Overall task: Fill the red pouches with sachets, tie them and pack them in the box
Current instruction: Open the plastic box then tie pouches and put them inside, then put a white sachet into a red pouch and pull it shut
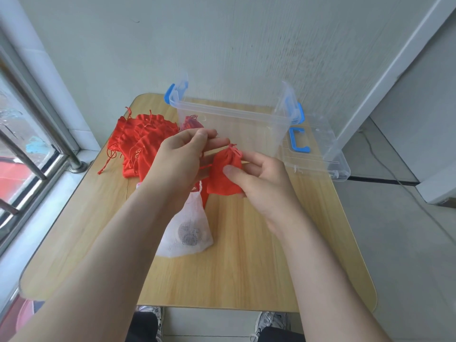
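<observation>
While the right grip [261,186] clasps the red pouch [225,175] above the worktop [246,255] and the left grip [182,154] pinches its drawstring [206,166], a hard tug could snap the cord or leave the neck loose.

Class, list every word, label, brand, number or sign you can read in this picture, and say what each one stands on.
No text can be read.
White sachet: a dark round mark, too blurred to tell whether it is writing.
Clear box, lid, red pouches: no lettering shows.
</observation>
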The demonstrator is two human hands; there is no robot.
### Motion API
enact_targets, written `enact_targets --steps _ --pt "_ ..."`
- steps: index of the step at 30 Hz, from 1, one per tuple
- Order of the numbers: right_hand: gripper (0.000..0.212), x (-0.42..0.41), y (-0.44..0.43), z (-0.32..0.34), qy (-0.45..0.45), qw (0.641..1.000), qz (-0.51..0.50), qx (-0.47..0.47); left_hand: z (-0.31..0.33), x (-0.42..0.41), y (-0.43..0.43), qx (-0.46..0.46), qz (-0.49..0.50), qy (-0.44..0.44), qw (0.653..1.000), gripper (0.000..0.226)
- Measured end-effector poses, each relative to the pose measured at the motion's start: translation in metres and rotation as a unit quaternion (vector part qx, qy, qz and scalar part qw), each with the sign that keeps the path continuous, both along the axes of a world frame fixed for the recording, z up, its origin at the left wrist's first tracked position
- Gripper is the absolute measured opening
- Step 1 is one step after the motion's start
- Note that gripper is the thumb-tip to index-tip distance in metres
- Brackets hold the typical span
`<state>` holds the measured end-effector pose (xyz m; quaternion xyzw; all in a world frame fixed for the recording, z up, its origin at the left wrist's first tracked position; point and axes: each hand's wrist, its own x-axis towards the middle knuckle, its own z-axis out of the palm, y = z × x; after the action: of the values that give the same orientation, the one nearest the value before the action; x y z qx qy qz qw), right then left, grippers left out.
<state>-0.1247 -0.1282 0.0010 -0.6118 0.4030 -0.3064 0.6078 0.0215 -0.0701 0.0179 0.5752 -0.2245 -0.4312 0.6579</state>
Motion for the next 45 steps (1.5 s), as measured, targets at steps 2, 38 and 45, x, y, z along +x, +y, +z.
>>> enact_targets --steps 2,38,45 --pt "0.023 0.005 0.003 -0.001 0.000 1.000 -0.020 -0.008 0.002 0.003 -0.001 -0.006 0.019 -0.011 1.000 0.028" --pt "0.041 0.117 -0.057 0.030 0.151 0.891 -0.140 -0.404 -0.029 0.056 -0.002 0.081 0.094 -0.489 0.864 0.030" --pt "0.031 0.102 -0.015 0.008 0.111 0.874 -0.186 -0.436 -0.026 0.058 -0.002 0.104 0.120 -0.477 0.864 0.024"
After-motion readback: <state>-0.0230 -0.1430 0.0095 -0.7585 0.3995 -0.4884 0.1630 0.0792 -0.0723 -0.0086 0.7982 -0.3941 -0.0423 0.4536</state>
